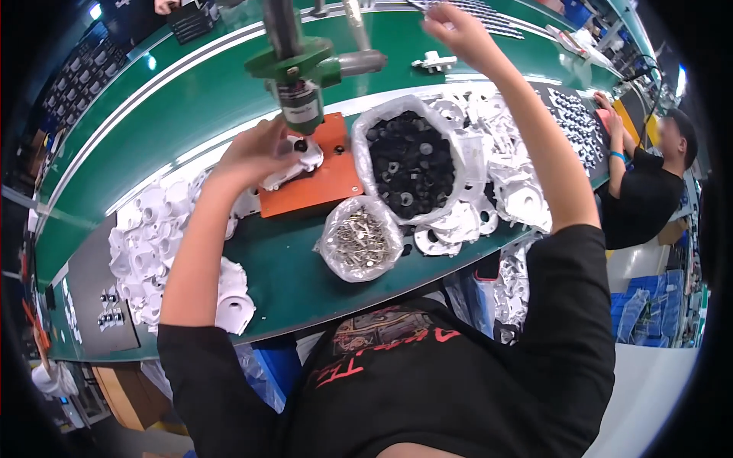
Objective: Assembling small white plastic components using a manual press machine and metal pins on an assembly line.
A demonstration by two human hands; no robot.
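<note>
My left hand is closed on a white plastic part with a black round piece on it. That part rests on an orange block, directly beneath the tip of a green press head. My right hand is stretched far out over the green belt, its fingers loosely bent and slightly blurred, with no object visible in them. Below it on the belt lies a white plastic piece.
A bag of black washers and a bag of metal screws stand beside the block. White plastic parts are heaped left and right. At right, a person works near a board of small metal pieces.
</note>
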